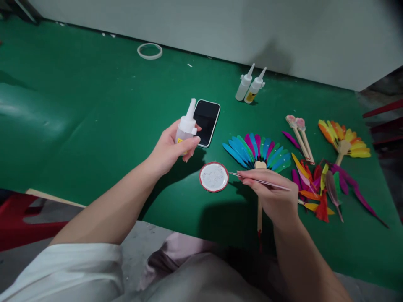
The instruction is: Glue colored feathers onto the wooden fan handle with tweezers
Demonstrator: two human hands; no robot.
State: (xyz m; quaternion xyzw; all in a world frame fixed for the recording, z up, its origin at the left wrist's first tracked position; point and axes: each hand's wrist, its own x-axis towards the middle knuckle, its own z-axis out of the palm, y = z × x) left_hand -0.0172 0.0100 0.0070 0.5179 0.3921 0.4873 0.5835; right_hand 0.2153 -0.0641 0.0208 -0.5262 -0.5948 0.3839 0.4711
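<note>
My left hand (171, 149) is wrapped round a glue bottle (186, 126) with its white nozzle pointing up, held in front of a phone (208, 122). Pinched in my right hand (270, 191) are thin tweezers (264, 182), their tips close to the right rim of a small white dish (214, 166) with a red edge. Under and behind the right hand lies a feather fan (260, 147) in blue, green and purple, its wooden handle (260, 214) partly hidden by that hand.
Two glue bottles (250, 86) stand near the wall. A tape roll (150, 51) lies at the back. To the right are loose feathers (311, 184), a yellow-orange fan (344, 140) and two wooden sticks with pink tops (301, 136). A red stool (25, 222) sits beyond the table's front left edge.
</note>
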